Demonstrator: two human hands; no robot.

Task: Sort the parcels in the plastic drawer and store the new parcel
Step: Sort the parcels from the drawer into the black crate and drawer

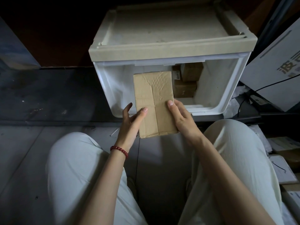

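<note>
A creased brown cardboard parcel (154, 103) is held flat above the front rim of the pulled-out white plastic drawer (227, 101). Its far end reaches over the drawer's inside. My left hand (131, 120) grips the parcel's near left edge, thumb raised beside it. My right hand (183, 119) holds the near right edge with the thumb on top. Inside the drawer, at the back right, small brown parcels (186, 82) are stacked, partly hidden by the held parcel. The drawer's left half looks bare and white.
The drawer unit has a beige top (170, 31). A large white carton with dark lettering (276, 70) leans at the right, with a black cable across it. More boxes (285, 161) lie on the floor at the lower right. My knees in light trousers flank the dark floor.
</note>
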